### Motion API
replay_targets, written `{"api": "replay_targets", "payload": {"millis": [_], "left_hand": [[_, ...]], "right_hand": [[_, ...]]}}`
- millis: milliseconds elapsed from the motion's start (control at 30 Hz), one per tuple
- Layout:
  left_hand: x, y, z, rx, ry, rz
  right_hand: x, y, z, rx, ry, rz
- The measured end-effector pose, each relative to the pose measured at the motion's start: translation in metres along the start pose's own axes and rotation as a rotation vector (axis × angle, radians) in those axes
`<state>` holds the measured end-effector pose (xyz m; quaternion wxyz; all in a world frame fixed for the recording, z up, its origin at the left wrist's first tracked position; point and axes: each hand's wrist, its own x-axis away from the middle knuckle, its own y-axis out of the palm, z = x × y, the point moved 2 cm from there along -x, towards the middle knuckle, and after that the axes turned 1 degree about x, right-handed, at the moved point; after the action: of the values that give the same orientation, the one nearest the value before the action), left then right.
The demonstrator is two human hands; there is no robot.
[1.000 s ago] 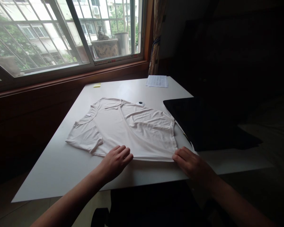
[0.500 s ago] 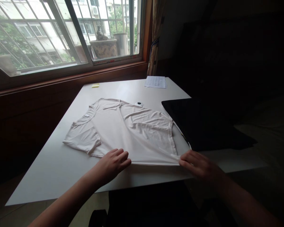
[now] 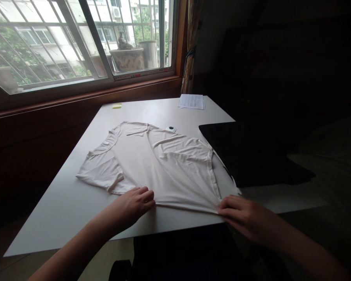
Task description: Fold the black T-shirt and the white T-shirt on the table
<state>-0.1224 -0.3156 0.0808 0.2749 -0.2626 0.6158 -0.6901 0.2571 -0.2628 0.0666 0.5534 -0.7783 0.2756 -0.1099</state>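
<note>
A white T-shirt [image 3: 158,168] lies spread on the white table [image 3: 61,210], its neckline toward the left and its bottom hem toward the right. My left hand [image 3: 139,201] pinches the near side edge of the shirt, a little right of the near sleeve. At the near hem corner, my right hand [image 3: 236,212] has its fingers closed on the cloth. The edge between both hands is drawn fairly straight. Wrinkles run across the far half of the shirt, and the fingertips of both hands are partly hidden.
Black cloth [image 3: 245,156] covers the table's right side. A small white round object with a dark centre [image 3: 171,128] sits beyond the shirt. Paper sheets [image 3: 191,101] and yellow sticky notes [image 3: 117,105] lie along the back edge. A chair [image 3: 121,269] stands below the near edge.
My right hand has come nearer and lower with the hem corner, so the near edge now slants down to the right. My left hand has shifted slightly left and down.
</note>
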Motion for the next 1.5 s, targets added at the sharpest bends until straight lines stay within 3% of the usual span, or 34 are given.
{"api": "replay_targets", "payload": {"millis": [200, 400, 600, 700, 867, 933, 1033, 1167, 1500], "left_hand": [[-0.006, 0.003, 0.007, -0.032, -0.021, 0.063], [-0.034, 0.021, 0.038, -0.021, 0.063, 0.177], [-0.040, 0.037, 0.057, -0.003, -0.034, 0.224], [-0.037, 0.042, 0.061, -0.002, -0.062, 0.247], [-0.034, 0.052, 0.066, 0.010, -0.111, 0.284], [-0.033, 0.054, 0.068, 0.025, -0.125, 0.305], [-0.032, 0.056, 0.072, 0.057, -0.146, 0.328], [-0.031, 0.057, 0.074, 0.093, -0.175, 0.335], [-0.032, 0.061, 0.079, 0.093, -0.213, 0.365]], "right_hand": [[0.003, 0.009, 0.009, -0.046, 0.012, -0.081], [0.004, 0.011, 0.015, -0.118, 0.035, -0.128], [-0.006, 0.001, 0.014, -0.159, 0.110, -0.216], [-0.028, -0.011, 0.020, -0.130, 0.125, -0.206], [-0.095, -0.033, 0.055, 0.064, 0.151, 0.101], [-0.128, -0.035, 0.074, 0.178, 0.191, 0.141], [-0.173, -0.027, 0.101, 0.350, 0.342, 0.046], [-0.214, -0.013, 0.127, 0.400, 0.395, -0.036], [-0.236, -0.017, 0.172, 0.487, 0.482, -0.143]]}}
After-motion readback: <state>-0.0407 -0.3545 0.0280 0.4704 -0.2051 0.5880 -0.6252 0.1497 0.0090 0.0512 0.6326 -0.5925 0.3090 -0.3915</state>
